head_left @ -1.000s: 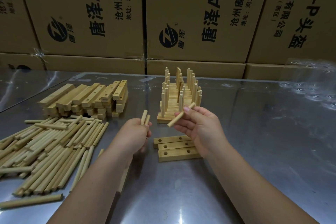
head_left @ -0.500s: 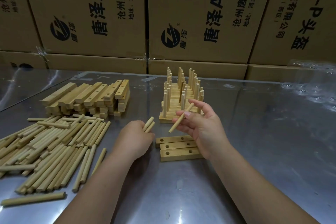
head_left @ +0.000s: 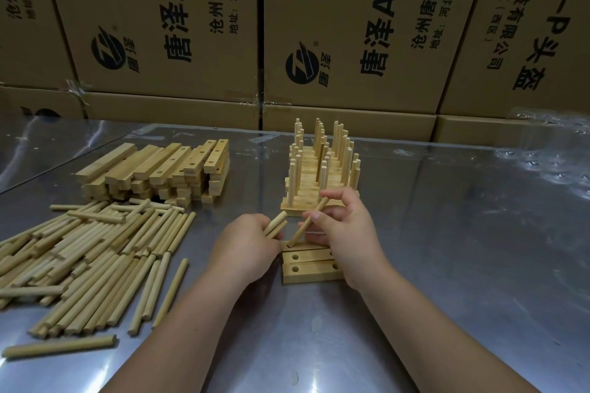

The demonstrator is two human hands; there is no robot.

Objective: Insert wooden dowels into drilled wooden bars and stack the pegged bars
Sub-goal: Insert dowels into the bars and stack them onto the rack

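Brown cardboard boxes (head_left: 159,25) printed with black characters and a round logo stand in a wall behind a shiny sheet-metal desk (head_left: 463,249). Near the middle of the desk, three short pale wooden bars with drilled holes (head_left: 311,268) lie flat, side by side and touching, just in front of the person.

The right hand (head_left: 348,226) pinches a slim round wooden dowel (head_left: 308,223) between thumb and fingers. This dowel is tilted, its upper end leaning away to the right and its lower end at the left hole of the farthest bar. Whether the tip has gone into the hole cannot be told.

The left hand (head_left: 245,246) is clenched around two spare round wooden dowels (head_left: 277,224), whose ends stick up out of the fist. It rests just beside the left ends of the three bars.

Behind the hands stands a stack of pegged wooden bars (head_left: 316,175), with rows of upright dowels rising from it. To the left, farther back, sits a pile of plain drilled wooden bars (head_left: 159,169), several layers deep. In front of that pile a large heap of loose wooden dowels (head_left: 95,258) is spread over the left of the desk, and one single stray wooden dowel (head_left: 60,349) lies apart at its near edge. Crumpled clear plastic film (head_left: 549,150) lies at the far right.
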